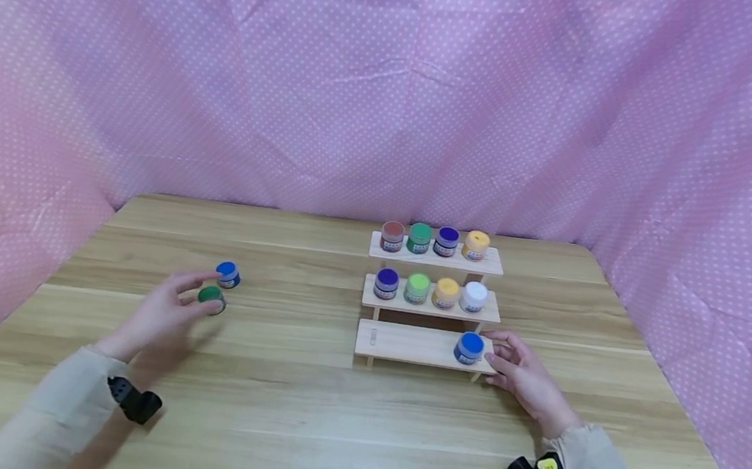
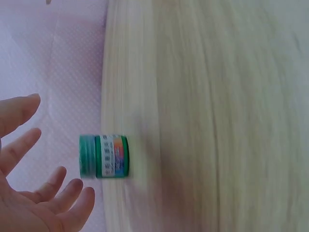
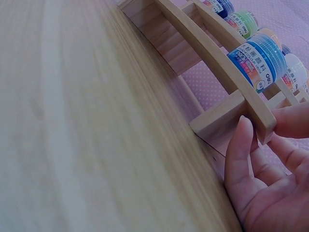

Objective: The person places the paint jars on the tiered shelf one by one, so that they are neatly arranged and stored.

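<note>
My left hand [image 1: 164,312] reaches around a green paint jar [image 1: 211,298] on the left of the table, thumb and fingers spread. In the left wrist view the green jar [image 2: 104,156] stands upright, apart from the fingertips. Just behind it stands a blue paint jar [image 1: 228,275]. My right hand [image 1: 526,376] holds the right end of the lowest step of a wooden display rack [image 1: 406,343]. The right wrist view shows the fingers [image 3: 237,154] at that board's end, beside its leg. Another blue paint jar [image 1: 469,348] sits on this step, close to the hand.
The rack's middle step [image 1: 433,309] carries purple, light green, yellow and white jars. On its top step [image 1: 429,257] stand brown-red, green, purple and yellow ones. A pink dotted curtain [image 1: 390,98] hangs behind the wooden table [image 1: 287,424].
</note>
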{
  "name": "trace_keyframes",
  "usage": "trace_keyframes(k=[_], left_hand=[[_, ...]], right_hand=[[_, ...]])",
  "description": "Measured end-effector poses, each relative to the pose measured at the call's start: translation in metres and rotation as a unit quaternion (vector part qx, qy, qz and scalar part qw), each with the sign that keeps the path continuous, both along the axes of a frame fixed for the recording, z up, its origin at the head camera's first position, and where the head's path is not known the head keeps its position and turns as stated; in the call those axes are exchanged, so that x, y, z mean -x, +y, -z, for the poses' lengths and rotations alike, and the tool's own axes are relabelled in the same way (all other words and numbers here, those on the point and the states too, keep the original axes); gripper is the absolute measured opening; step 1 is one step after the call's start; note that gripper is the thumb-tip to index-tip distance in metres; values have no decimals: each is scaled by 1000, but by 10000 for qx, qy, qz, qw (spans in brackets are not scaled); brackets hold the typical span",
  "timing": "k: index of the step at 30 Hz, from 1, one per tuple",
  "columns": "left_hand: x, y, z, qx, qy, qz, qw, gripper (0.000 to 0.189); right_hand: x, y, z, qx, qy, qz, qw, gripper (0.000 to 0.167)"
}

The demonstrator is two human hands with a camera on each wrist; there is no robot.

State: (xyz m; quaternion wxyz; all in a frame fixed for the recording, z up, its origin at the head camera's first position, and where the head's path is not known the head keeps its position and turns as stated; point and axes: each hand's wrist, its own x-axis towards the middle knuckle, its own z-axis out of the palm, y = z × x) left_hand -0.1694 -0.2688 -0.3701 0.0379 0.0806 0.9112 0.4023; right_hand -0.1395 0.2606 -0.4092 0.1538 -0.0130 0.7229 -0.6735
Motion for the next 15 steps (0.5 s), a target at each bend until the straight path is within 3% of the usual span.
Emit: trace_keyframes(k=[4,15], left_hand=[[2,-4,2,-210,-119,102,9997,51],[9,-12,12,-256,-369,264,9986,49]], right_hand=[[0,1,1,34,-26,16,10000,25],[2,1,2,-60,-28,-12,10000,25]])
